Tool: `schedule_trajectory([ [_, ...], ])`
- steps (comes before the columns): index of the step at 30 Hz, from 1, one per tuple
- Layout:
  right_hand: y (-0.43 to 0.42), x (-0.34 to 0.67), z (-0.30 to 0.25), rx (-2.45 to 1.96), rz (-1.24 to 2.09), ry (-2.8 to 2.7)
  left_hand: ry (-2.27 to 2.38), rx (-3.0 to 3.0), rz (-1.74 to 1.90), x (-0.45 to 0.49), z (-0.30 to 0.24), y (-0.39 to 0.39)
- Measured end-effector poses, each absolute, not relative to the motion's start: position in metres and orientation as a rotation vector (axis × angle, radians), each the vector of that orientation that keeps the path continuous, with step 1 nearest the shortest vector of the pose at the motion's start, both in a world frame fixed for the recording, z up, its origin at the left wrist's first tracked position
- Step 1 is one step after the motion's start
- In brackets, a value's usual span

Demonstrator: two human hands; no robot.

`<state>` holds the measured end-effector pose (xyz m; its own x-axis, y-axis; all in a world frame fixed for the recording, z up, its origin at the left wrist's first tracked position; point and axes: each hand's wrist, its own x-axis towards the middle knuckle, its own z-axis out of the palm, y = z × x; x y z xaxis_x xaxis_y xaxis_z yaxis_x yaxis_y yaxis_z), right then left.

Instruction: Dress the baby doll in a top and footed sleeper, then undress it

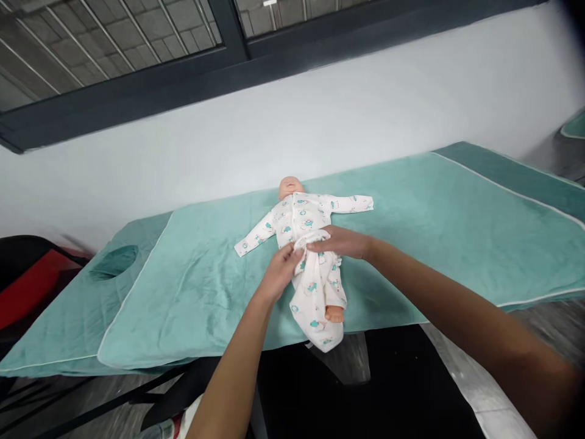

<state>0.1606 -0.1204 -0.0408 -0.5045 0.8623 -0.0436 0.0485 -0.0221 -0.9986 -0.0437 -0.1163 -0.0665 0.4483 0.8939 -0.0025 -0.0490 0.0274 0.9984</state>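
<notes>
A baby doll (290, 186) lies on its back in a long-sleeved white top (299, 213) with a green print, its arms spread out. Matching baby pants (315, 305) cover its lower body, bunched at the waist. My left hand (280, 271) pinches the near left side of the waistband. On the other side, my right hand (340, 242) grips the waistband, fingers partly hidden by the cloth. One bare foot (334, 314) pokes out of a pant leg; the other leg's cloth hangs past the foot to the bed's edge, and no foot shows there.
A massage bed with a green cover (192, 292) runs along a white wall (228, 146), with a face hole (113, 262) at its left end. Above is a dark window frame (159, 79). A black and red chair (36, 280) stands at far left.
</notes>
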Motion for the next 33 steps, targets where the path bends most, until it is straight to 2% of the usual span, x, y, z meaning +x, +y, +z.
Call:
schedule_trajectory([
  [3,-0.119,0.154,-0.045,-0.989,1.489,-1.529,0.840,1.311,0.673,-0.052,-0.075,-0.130],
  [7,-0.121,0.146,-0.047,-1.023,1.538,-1.769,0.809,0.976,1.037,-0.042,-0.076,-0.135],
  [10,-0.123,0.146,-0.045,-1.054,1.627,-1.970,0.794,0.912,1.148,-0.037,-0.072,-0.132],
  [16,-0.124,0.141,-0.052,-0.900,1.647,-1.280,0.731,1.084,0.795,-0.053,-0.078,-0.132],
  [18,-0.125,0.137,-0.056,-0.896,1.634,-1.188,0.734,1.030,0.875,-0.052,-0.081,-0.131],
  [21,-0.126,0.134,-0.057,-0.938,1.702,-1.430,0.743,0.851,1.114,-0.044,-0.082,-0.130],
  [25,-0.126,0.139,-0.055,-0.921,1.795,-1.794,0.795,0.771,1.179,-0.036,-0.079,-0.135],
  [29,-0.128,0.139,-0.059,-0.904,1.671,-1.558,0.861,0.791,1.208,-0.033,-0.077,-0.161],
  [33,-0.128,0.132,-0.063,-1.074,1.369,-1.862,0.958,0.706,1.248,-0.030,-0.077,-0.204],
])
